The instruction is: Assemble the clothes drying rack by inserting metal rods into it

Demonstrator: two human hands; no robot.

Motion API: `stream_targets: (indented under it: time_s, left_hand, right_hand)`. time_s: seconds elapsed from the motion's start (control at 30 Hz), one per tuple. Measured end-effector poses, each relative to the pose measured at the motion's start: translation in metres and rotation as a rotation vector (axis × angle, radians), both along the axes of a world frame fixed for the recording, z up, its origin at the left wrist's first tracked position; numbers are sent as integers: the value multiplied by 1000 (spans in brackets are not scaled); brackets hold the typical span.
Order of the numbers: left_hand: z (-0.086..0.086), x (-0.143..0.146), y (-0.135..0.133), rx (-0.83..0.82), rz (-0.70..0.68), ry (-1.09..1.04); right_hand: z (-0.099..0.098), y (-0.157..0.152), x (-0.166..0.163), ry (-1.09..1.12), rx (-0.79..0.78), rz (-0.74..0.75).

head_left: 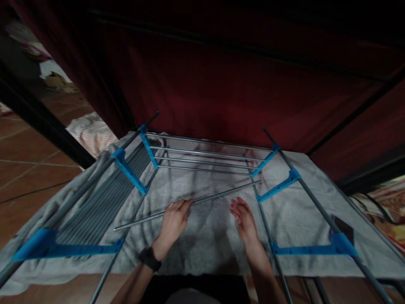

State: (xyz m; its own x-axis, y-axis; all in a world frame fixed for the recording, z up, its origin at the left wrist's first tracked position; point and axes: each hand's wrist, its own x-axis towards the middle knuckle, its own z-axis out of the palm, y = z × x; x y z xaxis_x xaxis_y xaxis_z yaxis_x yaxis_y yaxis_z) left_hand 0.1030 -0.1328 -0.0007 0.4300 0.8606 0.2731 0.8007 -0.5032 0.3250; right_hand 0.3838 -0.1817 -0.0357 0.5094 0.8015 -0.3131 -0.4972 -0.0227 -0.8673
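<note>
My left hand (174, 219) is closed around a thin metal rod (218, 195), which slants across the space between the two side frames. The rod's far end reaches over the right frame's inner pole. Just below the rod, my right hand (243, 214) is held with its fingers apart and nothing in it. A rack of grey poles with blue plastic brackets surrounds both hands: a left bracket (129, 171) and a right bracket (279, 185) have no rods between them. Several rods (205, 160) span the far pair of brackets.
Several loose grey tubes (104, 194) lie side by side at the left on a grey blanket (202, 236). A dark red curtain (202, 93) hangs behind the rack. A dark flat object (343, 230) lies by the near right bracket. Tiled floor (31, 147) shows at the left.
</note>
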Motion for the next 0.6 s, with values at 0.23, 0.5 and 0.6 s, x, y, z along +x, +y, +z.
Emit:
stream_targets:
  time_s: [0.23,0.5,0.6]
  left_hand:
    - [-14,-5,5,-1,-72,39]
    - [-22,-7,13,-26,-139,58]
    - [-23,-6,16,-23,-154,67]
  right_hand:
    - [-12,14,27,89,25,-90]
    - [-27,18,37,111,47,-105]
    - [-29,19,39,105,33,-112]
